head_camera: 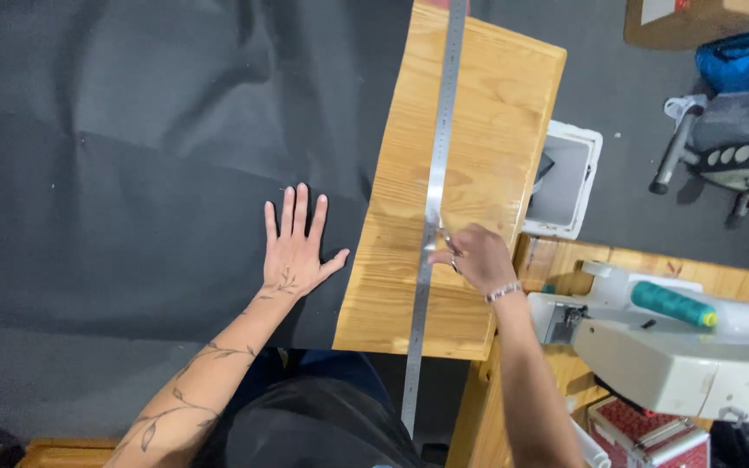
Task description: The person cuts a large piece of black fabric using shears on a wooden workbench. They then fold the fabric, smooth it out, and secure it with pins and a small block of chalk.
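The metal ruler (431, 217) lies lengthwise along the wooden table (496, 113), a long steel strip running from beyond the table's near edge, where its lower end overhangs above the person's dark lap, up to the far edge at the top of the view. The right hand (472, 257) rests on the table just beside the ruler's right edge, about midway along it. Its fingers are curled together and their tips touch the strip at its edge; whether they pinch it or only press on it I cannot tell. A beaded bracelet (504, 292) circles that wrist.

The left hand (295, 247) lies flat, palm down, on the black fabric (132, 173) that covers the left part of the table and spreads well beyond it. Its fingers are straight and slightly fanned, the thumb stuck out toward the fabric's right edge, which runs close by. A leaf-pattern tattoo climbs the forearm.

To the right, near the right elbow, stands a white sewing machine (678, 355) with a teal thread spool (674, 304) lying on top. Farther off on the grey floor sit a white bin (565, 178), then a blue bag (743, 61) and a cardboard box (704, 22) at the far corner.
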